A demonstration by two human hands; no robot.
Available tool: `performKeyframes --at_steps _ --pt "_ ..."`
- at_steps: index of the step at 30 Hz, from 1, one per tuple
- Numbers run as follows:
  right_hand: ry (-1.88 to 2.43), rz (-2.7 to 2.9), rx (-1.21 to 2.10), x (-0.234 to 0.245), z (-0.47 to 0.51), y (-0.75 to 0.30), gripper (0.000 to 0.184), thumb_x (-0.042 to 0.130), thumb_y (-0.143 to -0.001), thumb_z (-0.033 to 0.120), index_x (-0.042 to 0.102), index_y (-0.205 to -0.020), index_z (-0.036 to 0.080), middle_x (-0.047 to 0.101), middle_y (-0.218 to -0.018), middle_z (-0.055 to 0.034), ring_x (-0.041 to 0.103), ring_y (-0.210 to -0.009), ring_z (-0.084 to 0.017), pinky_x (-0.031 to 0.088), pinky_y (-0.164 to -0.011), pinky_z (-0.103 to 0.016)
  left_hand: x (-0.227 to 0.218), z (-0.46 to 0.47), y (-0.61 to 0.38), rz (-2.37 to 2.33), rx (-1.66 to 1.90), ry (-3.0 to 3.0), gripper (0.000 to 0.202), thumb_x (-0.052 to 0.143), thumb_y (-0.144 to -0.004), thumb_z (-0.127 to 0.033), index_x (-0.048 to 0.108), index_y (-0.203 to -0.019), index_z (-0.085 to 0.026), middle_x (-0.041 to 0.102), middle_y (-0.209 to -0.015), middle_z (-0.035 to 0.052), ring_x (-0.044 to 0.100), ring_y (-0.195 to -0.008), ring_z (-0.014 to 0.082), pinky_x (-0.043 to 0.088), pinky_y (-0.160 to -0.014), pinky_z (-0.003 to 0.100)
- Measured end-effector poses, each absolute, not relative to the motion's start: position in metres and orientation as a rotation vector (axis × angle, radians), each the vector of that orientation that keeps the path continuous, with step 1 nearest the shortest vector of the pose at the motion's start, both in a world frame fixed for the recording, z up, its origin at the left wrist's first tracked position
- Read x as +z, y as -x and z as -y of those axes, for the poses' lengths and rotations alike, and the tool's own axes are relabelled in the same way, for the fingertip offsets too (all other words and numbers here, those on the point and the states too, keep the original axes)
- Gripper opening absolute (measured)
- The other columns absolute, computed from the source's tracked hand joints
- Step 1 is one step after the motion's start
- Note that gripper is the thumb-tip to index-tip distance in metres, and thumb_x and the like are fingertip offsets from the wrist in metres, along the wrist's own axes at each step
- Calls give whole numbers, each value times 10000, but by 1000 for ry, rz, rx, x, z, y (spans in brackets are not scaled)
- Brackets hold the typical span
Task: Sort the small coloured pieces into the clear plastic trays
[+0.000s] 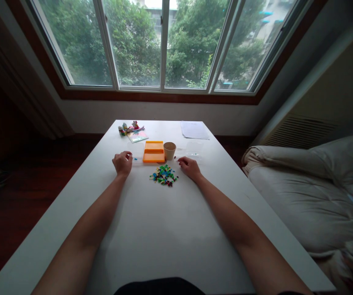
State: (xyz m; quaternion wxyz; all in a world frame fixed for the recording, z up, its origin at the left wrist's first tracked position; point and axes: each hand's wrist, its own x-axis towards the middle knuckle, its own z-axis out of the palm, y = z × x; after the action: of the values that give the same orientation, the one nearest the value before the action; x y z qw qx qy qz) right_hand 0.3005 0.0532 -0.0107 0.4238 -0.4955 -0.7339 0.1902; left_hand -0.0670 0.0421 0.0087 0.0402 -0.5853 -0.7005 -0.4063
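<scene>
My left hand is closed, thumb and fingertips pressed together beside a clear plastic box. Whatever may be between those fingertips is too small to make out. A small blue piece lies in or by that box. On the other side, my right hand rests on the table with curled fingers, close to a tiny dark piece. Its fingertips look pinched, their contents unclear. Between and slightly nearer than the hands lies a loose pile of small colourful plastic bricks, mostly green, blue, yellow and dark red.
An orange tray stands beside a brown paper cup beyond the pile. Another clear box is at the right. Small figures and a card lie far left, white paper sheets far right on the white table.
</scene>
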Motion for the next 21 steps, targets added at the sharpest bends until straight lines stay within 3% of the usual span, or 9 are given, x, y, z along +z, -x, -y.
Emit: performKeyframes --at_steps 8,14,21 --pt "1225 1896 428 -13 -54 -299 211 548 -873 239 737 -967 231 724 -827 -12 624 -714 -167 499 -717 -288 2 -45 66 2105 -1163 1941 182 572 -886 -281 682 -1024 -239 688 -947 85 530 -998 297 376 -856 399" --pt "1109 2090 344 -12 -51 -289 173 579 -856 188 732 -923 232 689 -867 -28 576 -732 -160 468 -731 -287 3 -42 50 1849 -1054 2256 184 531 -907 -267 705 -950 -225 689 -947 74 553 -960 257 398 -893 386" --pt "1019 2244 501 1 -47 -295 135 592 -762 124 699 -803 197 643 -849 -40 551 -794 -164 451 -741 -272 19 -30 38 1783 -943 2204 202 509 -932 -281 703 -948 -230 700 -933 69 566 -972 263 350 -934 434"
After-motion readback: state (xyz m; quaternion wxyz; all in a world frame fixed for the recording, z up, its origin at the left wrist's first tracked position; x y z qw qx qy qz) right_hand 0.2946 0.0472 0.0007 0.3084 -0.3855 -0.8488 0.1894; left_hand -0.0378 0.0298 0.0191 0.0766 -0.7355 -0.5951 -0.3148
